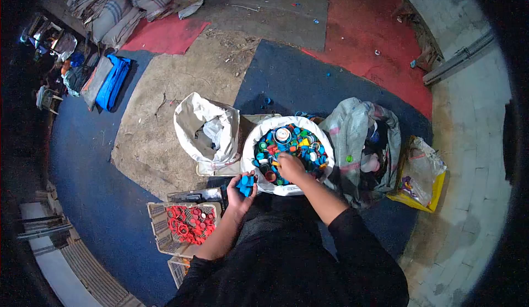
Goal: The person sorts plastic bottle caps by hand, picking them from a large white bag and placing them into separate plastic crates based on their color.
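Caps (292, 142) of mixed colours fill a white sack (259, 133) on the floor just ahead of the person; the right hand (290, 166) rests on the pile near its front edge, fingers curled down among the caps, though whether they pinch one cannot be told. Left hand (241, 192) hovers beside the sack's left rim, palm up and cupped around a clutch of blue caps (246, 183). Outward: an open white bag (206, 133) to the left, a crate (184, 224) of red caps below it, a grey sack (358, 142) and a yellow bag (419, 177) to the right.
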Demonstrator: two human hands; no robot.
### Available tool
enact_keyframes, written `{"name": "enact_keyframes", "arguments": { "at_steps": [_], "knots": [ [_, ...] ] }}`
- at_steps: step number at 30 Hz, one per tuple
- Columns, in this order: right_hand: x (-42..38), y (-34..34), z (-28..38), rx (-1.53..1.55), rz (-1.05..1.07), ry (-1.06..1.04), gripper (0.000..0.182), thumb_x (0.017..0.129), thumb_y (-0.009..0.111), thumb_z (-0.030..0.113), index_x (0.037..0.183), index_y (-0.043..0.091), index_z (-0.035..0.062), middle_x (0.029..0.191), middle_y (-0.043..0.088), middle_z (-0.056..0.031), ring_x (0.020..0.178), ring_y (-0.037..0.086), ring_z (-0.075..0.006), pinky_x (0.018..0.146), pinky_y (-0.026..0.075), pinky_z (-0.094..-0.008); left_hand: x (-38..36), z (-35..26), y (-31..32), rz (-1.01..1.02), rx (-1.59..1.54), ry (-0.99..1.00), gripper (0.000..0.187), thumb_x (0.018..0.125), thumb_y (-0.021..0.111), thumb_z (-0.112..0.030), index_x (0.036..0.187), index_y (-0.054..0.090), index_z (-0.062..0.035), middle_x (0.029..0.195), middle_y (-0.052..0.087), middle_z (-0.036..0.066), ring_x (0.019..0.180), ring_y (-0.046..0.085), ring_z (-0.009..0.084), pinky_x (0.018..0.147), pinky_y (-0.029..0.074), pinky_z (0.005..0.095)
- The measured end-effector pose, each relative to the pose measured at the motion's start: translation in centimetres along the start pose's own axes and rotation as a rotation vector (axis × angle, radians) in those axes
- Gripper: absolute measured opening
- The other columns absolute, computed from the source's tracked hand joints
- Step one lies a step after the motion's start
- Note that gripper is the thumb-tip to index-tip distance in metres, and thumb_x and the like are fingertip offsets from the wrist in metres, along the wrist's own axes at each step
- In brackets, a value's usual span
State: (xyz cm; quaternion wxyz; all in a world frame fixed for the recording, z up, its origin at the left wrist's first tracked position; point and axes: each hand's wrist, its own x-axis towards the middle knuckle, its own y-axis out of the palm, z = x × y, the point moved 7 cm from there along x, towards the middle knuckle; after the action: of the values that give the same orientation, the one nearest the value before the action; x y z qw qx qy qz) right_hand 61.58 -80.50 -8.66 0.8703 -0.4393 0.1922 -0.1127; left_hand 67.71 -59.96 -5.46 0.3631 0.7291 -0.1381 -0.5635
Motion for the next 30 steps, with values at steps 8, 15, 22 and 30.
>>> {"name": "enact_keyframes", "arguments": {
  "at_steps": [8, 15, 22, 30],
  "knots": [
    [-3.9, -5.7, -1.2, 0.346, -0.255, 0.099, 0.04, 0.078, 0.08, 0.018, 0.112, 0.067, 0.0005, 0.104, 0.07, -0.0186, 0.098, 0.069, -0.0346, 0.083, 0.055, -0.041, 1.2, 1.1, 0.7, -0.018, 0.064, -0.046, 0.025, 0.096, 0.053, -0.029, 0.104, 0.066, -0.0097, 0.118, 0.069, 0.008, 0.105, 0.065, 0.0229, 0.081, 0.056, 0.0341],
    [-4.6, -1.7, -5.5, 1.009, -0.299, 0.323, 0.037, 0.09, 0.073, 0.017, 0.122, 0.062, 0.0008, 0.101, 0.071, -0.0114, 0.088, 0.068, -0.0163, 0.073, 0.056, -0.0312, 1.9, 1.9, 2.3, 0.031, 0.061, -0.091, 0.026, 0.097, 0.052, -0.027, 0.112, 0.061, -0.0079, 0.119, 0.068, 0.013, 0.106, 0.065, 0.0279, 0.078, 0.058, 0.0353],
    [-7.1, -0.7, -5.0, 1.369, -0.123, 0.525, 0.018, 0.09, 0.07, 0.016, 0.103, 0.066, 0.0043, 0.089, 0.072, -0.0067, 0.076, 0.068, -0.0147, 0.067, 0.053, -0.0287, 1.9, 2.3, 3.1, 0.064, 0.072, -0.105, 0.027, 0.097, 0.052, -0.027, 0.112, 0.062, -0.0075, 0.119, 0.068, 0.012, 0.108, 0.063, 0.027, 0.08, 0.057, 0.0352],
    [-5.0, -4.4, -2.9, 0.454, -0.37, 0.33, 0.033, 0.084, 0.071, 0.014, 0.116, 0.065, 0.0072, 0.114, 0.068, -0.0166, 0.102, 0.066, -0.0362, 0.089, 0.052, -0.0441, 1.9, 2.8, 2.3, 0.013, 0.079, -0.09, 0.027, 0.095, 0.055, -0.027, 0.112, 0.063, -0.0074, 0.118, 0.068, 0.011, 0.105, 0.064, 0.0246, 0.08, 0.056, 0.0351]
  ]
}}
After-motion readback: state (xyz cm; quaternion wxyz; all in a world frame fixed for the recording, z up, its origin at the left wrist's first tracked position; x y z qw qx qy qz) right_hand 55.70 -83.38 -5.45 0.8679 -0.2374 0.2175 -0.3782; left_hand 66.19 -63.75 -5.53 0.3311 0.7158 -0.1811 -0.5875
